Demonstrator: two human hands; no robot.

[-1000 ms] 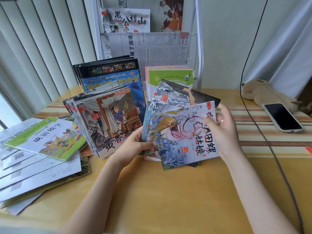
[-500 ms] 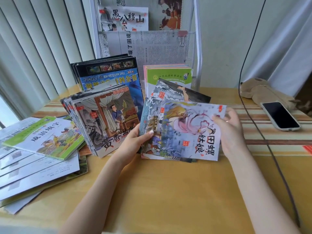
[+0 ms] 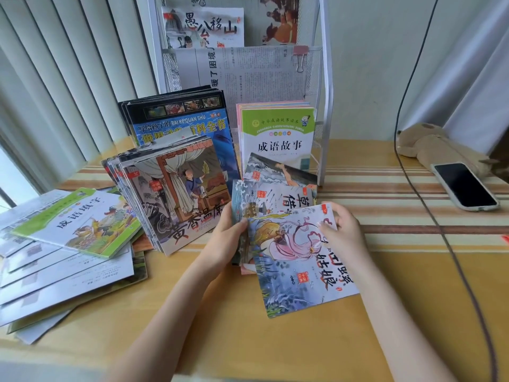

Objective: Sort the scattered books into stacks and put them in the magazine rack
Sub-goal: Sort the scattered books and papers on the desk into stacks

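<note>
Front booklet (image 3: 300, 260) has tilted and dropped toward the tabletop (image 3: 248, 340) from the upright fan, right hand (image 3: 343, 232) grip pinching its top edge, left hand (image 3: 230, 238) pinching the rest; thin, floppy, glossy, so hold near an edge.

Soft daylight enters past the blinds (image 3: 55, 86) at left; shadows are faint, edges bowed and slightly blurred.
</note>
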